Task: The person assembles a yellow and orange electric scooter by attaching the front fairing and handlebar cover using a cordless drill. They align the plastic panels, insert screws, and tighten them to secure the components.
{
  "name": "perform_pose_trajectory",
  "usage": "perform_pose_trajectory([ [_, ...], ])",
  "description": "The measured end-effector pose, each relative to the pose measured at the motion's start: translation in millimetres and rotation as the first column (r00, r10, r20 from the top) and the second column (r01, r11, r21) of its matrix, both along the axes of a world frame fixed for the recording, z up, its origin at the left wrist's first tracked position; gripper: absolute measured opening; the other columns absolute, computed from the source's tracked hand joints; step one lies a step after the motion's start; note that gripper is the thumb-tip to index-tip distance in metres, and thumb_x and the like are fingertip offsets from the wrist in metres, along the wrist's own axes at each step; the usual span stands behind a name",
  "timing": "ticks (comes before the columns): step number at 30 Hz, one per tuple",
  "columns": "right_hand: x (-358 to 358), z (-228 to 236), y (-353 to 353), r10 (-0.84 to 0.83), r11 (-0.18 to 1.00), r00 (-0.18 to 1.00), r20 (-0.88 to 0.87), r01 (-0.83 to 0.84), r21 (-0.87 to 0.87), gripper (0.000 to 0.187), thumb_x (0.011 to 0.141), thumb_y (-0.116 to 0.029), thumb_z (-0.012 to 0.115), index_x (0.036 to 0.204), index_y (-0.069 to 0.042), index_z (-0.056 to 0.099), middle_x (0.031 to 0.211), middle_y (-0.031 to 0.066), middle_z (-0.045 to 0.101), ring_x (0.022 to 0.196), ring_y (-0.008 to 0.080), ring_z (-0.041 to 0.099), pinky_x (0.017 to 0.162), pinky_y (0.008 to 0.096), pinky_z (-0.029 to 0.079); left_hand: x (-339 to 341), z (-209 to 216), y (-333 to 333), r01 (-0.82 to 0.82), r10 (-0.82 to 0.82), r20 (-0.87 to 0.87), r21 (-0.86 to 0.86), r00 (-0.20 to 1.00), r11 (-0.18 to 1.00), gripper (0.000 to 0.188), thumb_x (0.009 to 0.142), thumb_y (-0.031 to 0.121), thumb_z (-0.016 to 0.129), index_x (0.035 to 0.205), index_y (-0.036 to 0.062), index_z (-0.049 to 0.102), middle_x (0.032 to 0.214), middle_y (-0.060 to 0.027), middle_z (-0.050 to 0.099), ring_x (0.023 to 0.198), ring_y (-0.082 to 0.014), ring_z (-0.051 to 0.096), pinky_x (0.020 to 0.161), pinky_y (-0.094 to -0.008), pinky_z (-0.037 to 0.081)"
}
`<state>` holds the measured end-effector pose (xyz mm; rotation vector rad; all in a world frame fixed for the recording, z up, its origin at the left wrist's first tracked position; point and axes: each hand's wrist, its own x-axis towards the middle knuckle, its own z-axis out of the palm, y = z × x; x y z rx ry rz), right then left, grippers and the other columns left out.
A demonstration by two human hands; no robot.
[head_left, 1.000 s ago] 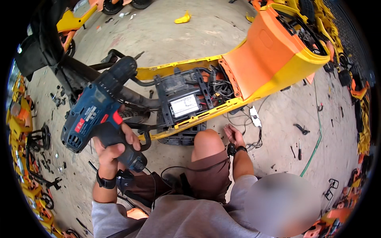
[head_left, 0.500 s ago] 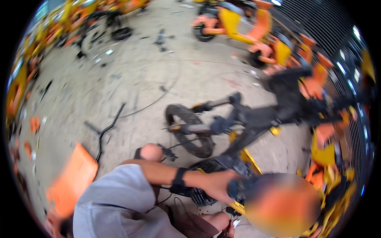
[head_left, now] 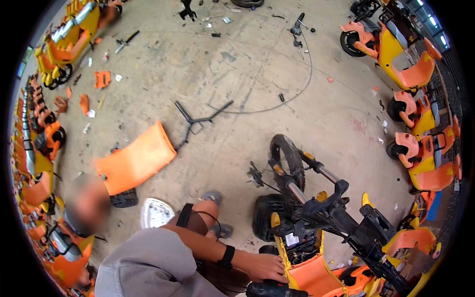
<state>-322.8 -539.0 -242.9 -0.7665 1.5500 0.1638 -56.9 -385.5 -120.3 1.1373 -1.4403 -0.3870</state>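
Note:
My left arm, with a grey sleeve and black wristband, reaches right across the lower view. My left hand (head_left: 264, 267) is closed, fingers curled down beside the yellow edge of a partly stripped scooter; what they grip is hidden. Just below it, a black power tool, seemingly a drill (head_left: 277, 289), is cut off by the lower edge. My right hand is not visible. The scooter has a black front wheel (head_left: 287, 161), a fork, a black frame (head_left: 354, 227), an uncovered bay with wires (head_left: 299, 250) and an orange body panel (head_left: 314, 277).
Left of my legs lie a loose orange panel (head_left: 138, 158), a white shell-like part (head_left: 156, 213) and a black forked bar (head_left: 190, 121). A cable (head_left: 277, 110) curves over the concrete floor. Orange-yellow scooters (head_left: 401, 59) stand along both sides.
The view has swung right to left over the floor, so the stripped scooter and orange panel sit farther right. My left hand appears lower, and the picture is sharper.

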Motion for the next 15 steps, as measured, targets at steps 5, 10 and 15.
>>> perform_pose_trajectory([
  [5, 95, 56, 77, -0.075, 0.99, 0.992, 0.102, 0.062, 0.125, 0.022, 0.093, -0.03, 0.052, 0.095, -0.009, 0.051, 0.09, 0.0108, 0.056, 0.084, 0.0247, 0.056, 0.072, 0.0356, 0.046, 4, 54, 75, 0.047, 0.077, -0.278, 0.415, 0.957, 0.908, 0.055, 0.071, 0.021, 0.066, 0.123, 0.0072, 0.053, 0.085, -0.0195, 0.063, 0.083, -0.0381, 0.062, 0.069, -0.0467, 0.047],
  [10, 199, 137, 118, -0.091, 0.883, 0.917, 0.388, -0.106, 0.458, 0.022, 0.092, -0.027, 0.054, 0.076, -0.011, 0.054, 0.07, 0.0091, 0.057, 0.064, 0.0223, 0.057, 0.056, 0.0329, 0.044, 61, 141, 194, -0.28, 0.513, -0.151, 0.691, 0.845, 0.666, 0.05, 0.076, 0.034, 0.067, 0.119, 0.011, 0.056, 0.087, -0.0196, 0.067, 0.082, -0.0397, 0.064, 0.069, -0.0477, 0.05],
  [15, 335, 383, 139, 0.296, 0.954, 0.55, 0.781, -0.202, -0.22, 0.03, 0.089, -0.026, 0.054, 0.063, -0.013, 0.044, 0.05, -0.0023, 0.035, 0.042, 0.0103, 0.034, 0.041, 0.0272, 0.027, 96, 160, 322, -0.506, 0.589, 0.393, 0.862, 0.706, 0.032, 0.043, 0.073, 0.036, 0.066, 0.109, 0.0132, 0.064, 0.085, -0.0184, 0.068, 0.082, -0.0371, 0.065, 0.072, -0.0472, 0.051],
])
